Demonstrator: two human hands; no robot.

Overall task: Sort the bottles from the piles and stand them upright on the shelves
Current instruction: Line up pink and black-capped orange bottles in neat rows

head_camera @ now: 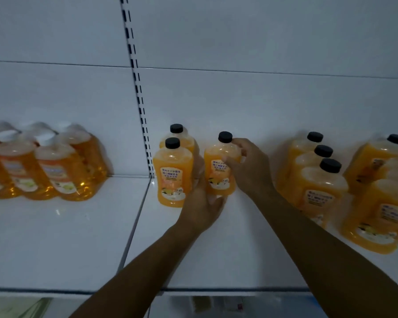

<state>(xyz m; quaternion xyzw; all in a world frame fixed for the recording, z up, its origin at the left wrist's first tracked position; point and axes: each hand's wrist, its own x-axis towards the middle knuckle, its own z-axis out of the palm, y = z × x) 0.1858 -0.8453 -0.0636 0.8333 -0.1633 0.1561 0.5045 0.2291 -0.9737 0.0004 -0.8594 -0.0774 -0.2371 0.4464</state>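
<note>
Both hands grip 1 orange bottle upright on the shelf: right hand wraps its shoulder, left hand cups its base. 2 black-capped bottles stand just left of it.

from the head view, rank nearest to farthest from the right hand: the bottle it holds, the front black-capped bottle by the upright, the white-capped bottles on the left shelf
1. Held bottle: gripped by the right hand.
2. Front black-capped bottle: just left of it, beside the slotted upright.
3. White-capped bottles: far left, on the neighbouring shelf bay.
</note>
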